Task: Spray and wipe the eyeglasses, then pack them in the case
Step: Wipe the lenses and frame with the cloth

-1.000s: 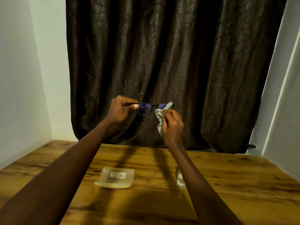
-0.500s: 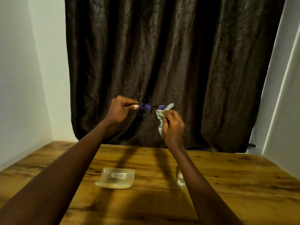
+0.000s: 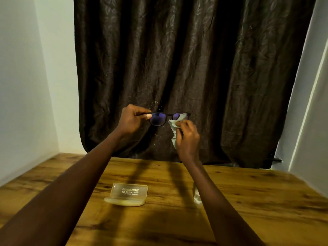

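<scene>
The person held the eyeglasses (image 3: pixel 158 118) up in the air in front of the dark brown curtain (image 3: pixel 195 59), well above the wooden table (image 3: pixel 266 201). The left hand (image 3: pixel 130 119) pinched the frame at its left end, thumb laid flat along the front by the hinge and the other fingers curled behind. The lenses showed a bluish-purple sheen.

The right hand (image 3: pixel 188 137) gripped a pale green cleaning cloth (image 3: pixel 173 123), fingers curled round it, and pressed the bunched top of the cloth against the right lens. That lens was partly covered by the fabric, and a loose corner of cloth hung down beside the palm.

Down on the table, between the two forearms and nearer the left one, lay a translucent yellowish glasses case (image 3: pixel 128 193) with white lettering on it; I could not tell whether it was open or closed. A small clear bottle (image 3: pixel 196 197) stood just to the right of it, mostly hidden behind the right forearm. Pale walls (image 3: pixel 26 86) flanked the curtain on both sides.
</scene>
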